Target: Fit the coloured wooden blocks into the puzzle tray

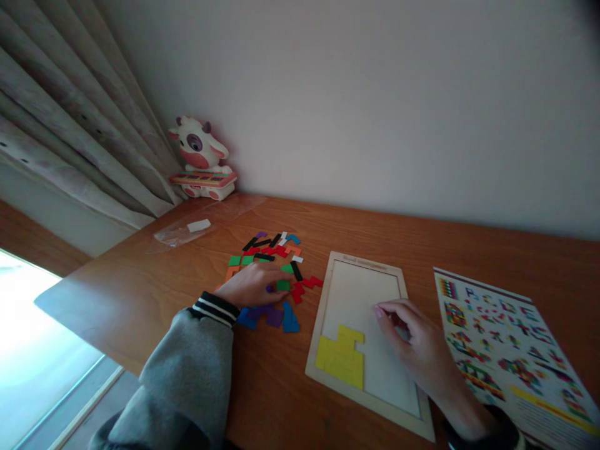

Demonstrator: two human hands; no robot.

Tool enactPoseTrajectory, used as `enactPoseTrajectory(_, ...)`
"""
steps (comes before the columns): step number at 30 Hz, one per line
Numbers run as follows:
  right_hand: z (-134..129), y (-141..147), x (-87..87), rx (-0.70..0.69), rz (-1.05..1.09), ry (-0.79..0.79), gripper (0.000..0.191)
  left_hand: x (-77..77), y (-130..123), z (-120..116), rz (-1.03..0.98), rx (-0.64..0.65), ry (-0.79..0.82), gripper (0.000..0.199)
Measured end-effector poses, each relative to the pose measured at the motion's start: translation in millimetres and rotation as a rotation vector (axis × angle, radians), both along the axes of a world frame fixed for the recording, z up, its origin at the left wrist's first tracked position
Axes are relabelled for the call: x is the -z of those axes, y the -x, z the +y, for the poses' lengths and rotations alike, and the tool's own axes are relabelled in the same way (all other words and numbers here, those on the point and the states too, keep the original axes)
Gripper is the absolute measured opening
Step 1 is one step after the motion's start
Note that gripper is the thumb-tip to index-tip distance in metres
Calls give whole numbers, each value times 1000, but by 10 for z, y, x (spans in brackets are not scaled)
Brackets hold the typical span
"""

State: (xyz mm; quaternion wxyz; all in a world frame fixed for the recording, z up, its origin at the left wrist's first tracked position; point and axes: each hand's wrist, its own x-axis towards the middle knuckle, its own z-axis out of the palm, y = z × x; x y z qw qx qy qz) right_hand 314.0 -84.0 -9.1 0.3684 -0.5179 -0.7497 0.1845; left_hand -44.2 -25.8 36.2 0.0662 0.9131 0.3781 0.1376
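My left hand (255, 284) reaches over a spread of coloured puzzle pieces, its fingers stretched out and touching or just above them. A green piece (283, 285) lies by its fingertips, and a bit of purple shows under the hand. Blue piece (290, 317) and purple piece (274, 316) lie just below it. My right hand (407, 334) hovers over the wooden puzzle tray (323, 312), thumb and forefinger tips close together with nothing visible in them. Several yellow pieces (344, 359) sit fitted together in the tray's lower left corner.
A printed pattern sheet (506, 337) lies right of the tray. Behind the pieces are a clear plastic bag (175, 235) with a white slip (199, 225) and a toy cow with a keyboard (202, 159). Curtains (70, 112) hang at left; a wall stands behind the table (276, 381).
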Motion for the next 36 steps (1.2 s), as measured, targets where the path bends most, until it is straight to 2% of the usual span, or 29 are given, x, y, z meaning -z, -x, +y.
enactPoseTrajectory(4,-3,-15,-10,15,5,-18,18,22,-46,-12,-50,13,-42,30)
enactPoseTrajectory(9,-4,-9,-14,25,-15,-16,18,74,-226,-52,-162,129,-105,19)
enactPoseTrajectory(12,6,2,-15,24,-24,-14,19,87,-305,-68,-183,190,-98,19)
enactPoseTrajectory(19,2,27,-47,14,-18,-34,20,-43,-200,-95,-112,156,-1,26)
enactPoseTrajectory(24,-4,77,-48,7,-36,-75,19,16,-201,-78,-136,197,35,25)
enactPoseTrajectory(27,0,92,-36,14,-41,-95,18,75,-296,-88,-236,189,7,26)
enactPoseTrajectory(31,12,87,-20,23,-28,-84,19,114,-536,-178,-407,249,-2,19)
enactPoseTrajectory(36,13,76,-17,-6,-19,-43,19,119,-734,-256,-267,326,-1,21)
